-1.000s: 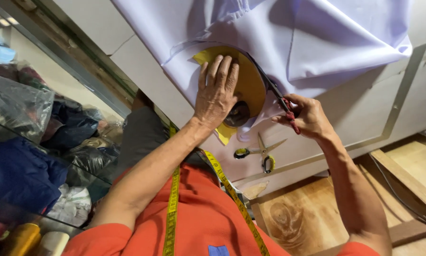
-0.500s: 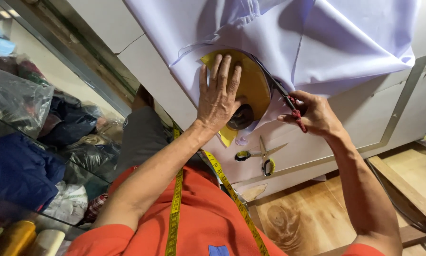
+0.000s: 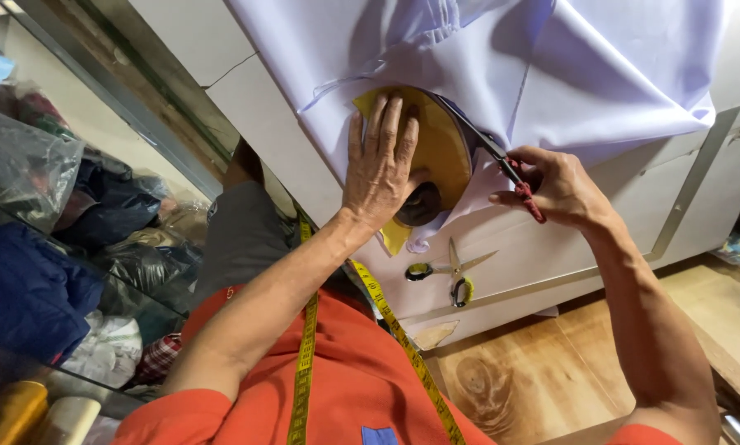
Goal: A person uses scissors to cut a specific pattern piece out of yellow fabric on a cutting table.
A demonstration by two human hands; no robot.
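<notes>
top: orange short-sleeved shirt [image 3: 345,387] | chest: small blue patch [image 3: 378,435] | neck: yellow measuring tape [image 3: 305,363] draped, dark markings | forearms: bare | hands: no rings visible

The cloth [image 3: 551,74] on the table is pale lilac, plain, without pattern. The paper pattern [image 3: 444,148] under the left hand [image 3: 382,165] is mustard yellow. The big scissors [image 3: 489,152] in the right hand [image 3: 563,189] are dark, with red cord around the handle. The small scissors [image 3: 452,268] have yellow-green handles and silver blades. The table [image 3: 551,247] is white. The shirt [image 3: 345,387] is orange, the measuring tape [image 3: 304,371] yellow with black marks. The floor [image 3: 551,371] is light brown wood.
</notes>
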